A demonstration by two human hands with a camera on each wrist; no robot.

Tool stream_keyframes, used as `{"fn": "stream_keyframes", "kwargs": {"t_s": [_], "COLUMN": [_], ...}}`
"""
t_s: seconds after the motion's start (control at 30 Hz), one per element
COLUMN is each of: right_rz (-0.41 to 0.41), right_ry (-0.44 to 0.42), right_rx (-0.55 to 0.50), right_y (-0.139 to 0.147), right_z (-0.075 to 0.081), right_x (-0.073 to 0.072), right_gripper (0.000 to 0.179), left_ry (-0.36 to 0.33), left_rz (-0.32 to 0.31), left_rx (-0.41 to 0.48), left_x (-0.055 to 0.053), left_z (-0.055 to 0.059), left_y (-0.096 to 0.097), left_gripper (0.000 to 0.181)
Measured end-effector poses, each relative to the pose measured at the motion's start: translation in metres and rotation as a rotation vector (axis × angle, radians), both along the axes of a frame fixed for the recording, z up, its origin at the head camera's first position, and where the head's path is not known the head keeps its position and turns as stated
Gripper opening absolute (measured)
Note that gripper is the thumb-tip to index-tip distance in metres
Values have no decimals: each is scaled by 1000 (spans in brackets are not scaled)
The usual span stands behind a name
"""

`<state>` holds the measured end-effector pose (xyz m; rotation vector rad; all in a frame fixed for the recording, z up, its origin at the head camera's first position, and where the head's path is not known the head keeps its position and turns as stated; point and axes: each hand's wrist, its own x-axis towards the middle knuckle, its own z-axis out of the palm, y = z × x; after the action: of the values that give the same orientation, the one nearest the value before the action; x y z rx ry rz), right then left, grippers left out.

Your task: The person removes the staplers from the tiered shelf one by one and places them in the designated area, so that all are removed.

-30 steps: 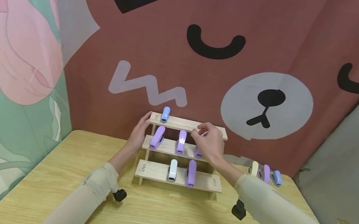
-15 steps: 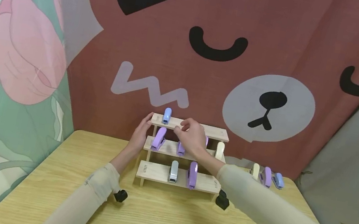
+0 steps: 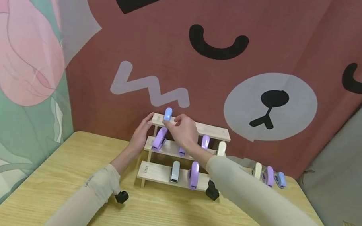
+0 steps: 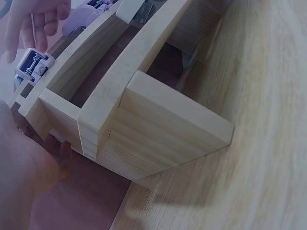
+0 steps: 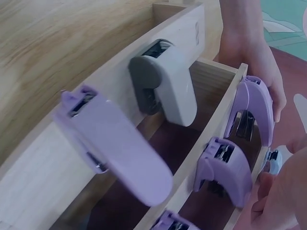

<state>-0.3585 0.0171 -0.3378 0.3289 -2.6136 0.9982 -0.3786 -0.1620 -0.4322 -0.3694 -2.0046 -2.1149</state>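
Observation:
A three-tier wooden display rack point(image 3: 156, 173) stands on the table with small staplers on its steps. My left hand point(image 3: 139, 136) holds the rack's left side near the top; its fingers curl at the shelf end in the left wrist view. My right hand point(image 3: 185, 132) is at the top step, fingertips beside a blue stapler point(image 3: 168, 114), with no plain grip on it. The middle step bears a purple stapler point(image 3: 160, 138), one partly hidden under my right hand, another purple stapler point(image 3: 205, 141) and a cream stapler point(image 3: 221, 148). A grey-white stapler point(image 3: 175, 171) and a purple stapler point(image 5: 115, 143) sit on the bottom step.
At the table's back right stand a cream stapler point(image 3: 257, 170), a purple stapler point(image 3: 268, 175) and a blue stapler point(image 3: 280, 180). A bear-print curtain point(image 3: 140, 53) hangs close behind the rack. The wooden table point(image 3: 154, 221) extends toward me.
My right hand has moved left along the top step to the blue stapler, uncovering the right end of the middle step. My left hand has stayed at the rack's side.

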Motion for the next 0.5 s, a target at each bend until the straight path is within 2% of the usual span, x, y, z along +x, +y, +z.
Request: {"fn": "stream_keyframes", "kwargs": {"t_s": [0.13,0.5], "right_rz": [-42,-147], "right_ry": [-14,-53], "right_rx": [16,28], "right_y": [-10,-29], "right_z": [2,7], "right_x": [-2,-14], "right_gripper": [51,47], "left_ry": [-2,43], "left_rz": [2,6], "left_rx": [7,39], "left_x": [-8,-7], "left_z": [-9,-11], "left_y": [-1,-1], "left_gripper": [51,52]}}
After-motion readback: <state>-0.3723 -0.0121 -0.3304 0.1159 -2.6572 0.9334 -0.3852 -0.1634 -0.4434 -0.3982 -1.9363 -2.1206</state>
